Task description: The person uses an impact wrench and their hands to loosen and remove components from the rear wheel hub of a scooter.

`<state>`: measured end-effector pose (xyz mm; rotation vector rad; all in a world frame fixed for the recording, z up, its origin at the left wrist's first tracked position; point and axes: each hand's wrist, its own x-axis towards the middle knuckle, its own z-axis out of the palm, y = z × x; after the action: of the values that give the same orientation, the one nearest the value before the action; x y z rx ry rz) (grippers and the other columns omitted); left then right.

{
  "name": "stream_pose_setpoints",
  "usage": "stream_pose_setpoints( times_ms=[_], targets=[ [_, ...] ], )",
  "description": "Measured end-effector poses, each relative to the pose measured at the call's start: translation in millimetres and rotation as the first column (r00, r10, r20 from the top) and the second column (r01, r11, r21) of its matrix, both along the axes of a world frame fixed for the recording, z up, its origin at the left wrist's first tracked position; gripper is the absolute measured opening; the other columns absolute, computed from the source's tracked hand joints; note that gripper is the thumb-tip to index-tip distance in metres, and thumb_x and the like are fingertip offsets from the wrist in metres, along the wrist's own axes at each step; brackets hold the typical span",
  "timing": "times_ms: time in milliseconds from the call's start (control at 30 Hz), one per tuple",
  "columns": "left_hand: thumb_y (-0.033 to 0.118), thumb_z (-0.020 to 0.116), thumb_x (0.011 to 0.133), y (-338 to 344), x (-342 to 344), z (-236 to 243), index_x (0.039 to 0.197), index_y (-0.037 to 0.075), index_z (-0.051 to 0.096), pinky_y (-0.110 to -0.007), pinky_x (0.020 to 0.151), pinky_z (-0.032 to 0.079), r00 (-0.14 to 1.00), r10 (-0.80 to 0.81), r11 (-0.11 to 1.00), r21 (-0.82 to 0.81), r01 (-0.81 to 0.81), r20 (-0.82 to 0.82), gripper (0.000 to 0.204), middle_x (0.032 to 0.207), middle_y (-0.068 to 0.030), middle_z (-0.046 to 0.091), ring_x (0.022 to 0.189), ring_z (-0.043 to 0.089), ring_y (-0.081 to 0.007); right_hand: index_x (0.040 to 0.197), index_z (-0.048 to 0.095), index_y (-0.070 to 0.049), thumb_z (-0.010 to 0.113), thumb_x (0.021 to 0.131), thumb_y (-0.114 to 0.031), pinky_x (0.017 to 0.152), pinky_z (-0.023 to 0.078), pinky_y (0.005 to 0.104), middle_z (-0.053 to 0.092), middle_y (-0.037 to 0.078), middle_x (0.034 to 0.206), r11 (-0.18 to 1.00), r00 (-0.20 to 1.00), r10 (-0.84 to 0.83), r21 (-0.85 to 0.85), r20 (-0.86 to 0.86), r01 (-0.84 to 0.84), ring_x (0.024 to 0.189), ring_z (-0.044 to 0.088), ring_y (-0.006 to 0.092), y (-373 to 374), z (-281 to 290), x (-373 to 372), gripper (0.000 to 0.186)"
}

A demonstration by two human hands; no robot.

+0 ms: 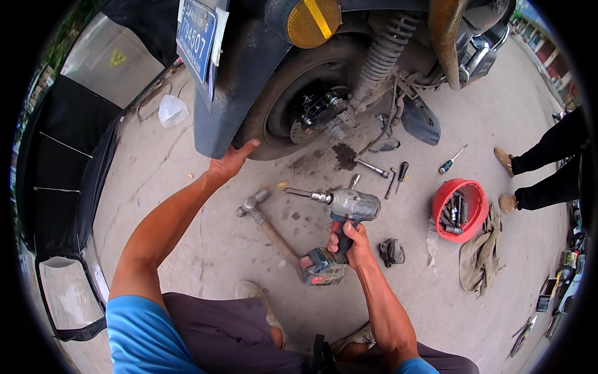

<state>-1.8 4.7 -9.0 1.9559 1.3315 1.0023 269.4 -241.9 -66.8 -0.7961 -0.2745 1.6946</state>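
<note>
In my right hand (350, 242), closed round its grip, is a cordless impact driver (355, 206) with a long socket (302, 192) pointing left. The driver's battery end hangs over the handle of a hammer (274, 235) lying on the ground. My left hand (230, 161) reaches to the lower edge of the black rear mudguard (215, 128), beside the tyre (265, 149). Its thumb is stretched out against the tyre; the other fingers are hidden behind the mudguard. The brake caliper (319, 107) shows inside the wheel.
Several hand tools lie to the right, among them a ratchet (372, 167) and a screwdriver (453, 159). A red bowl (476, 202) holds sockets, with a rag (479, 265) beside it. A person (542, 171) stands at the right. Black fabric panels (65, 162) line the left.
</note>
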Motion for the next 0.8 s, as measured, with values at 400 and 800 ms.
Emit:
stream_pose_setpoints(
  times_ms=[400,800],
  targets=[
    [0.04,0.08,0.079,2,-2,-5,0.139,0.0,0.046,-0.036,0.109,0.035,1.0,0.002,1.0,0.028,-0.002,0.029,0.08,0.139,-0.0171,0.051,0.128,0.048,-0.0281,0.12,0.055,0.001,0.053,0.085,-0.074,0.053,0.04,0.032,0.048,-0.001,0.062,0.857,0.994,-0.111,0.507,-0.003,0.098,0.049,0.045,0.0125,19,114,41,0.082],
    [0.036,0.08,0.078,4,-4,3,0.145,-0.004,0.03,-0.036,0.115,0.026,0.998,-0.058,0.991,-0.117,0.058,0.002,0.093,0.146,-0.0199,0.039,0.134,0.037,-0.0295,0.101,0.06,-0.005,0.054,0.091,-0.062,0.049,0.036,0.0306,0.045,-0.001,0.058,0.797,0.937,-0.348,0.522,-0.015,0.304,0.046,0.041,0.0128,22,124,48,0.059]
  ],
)
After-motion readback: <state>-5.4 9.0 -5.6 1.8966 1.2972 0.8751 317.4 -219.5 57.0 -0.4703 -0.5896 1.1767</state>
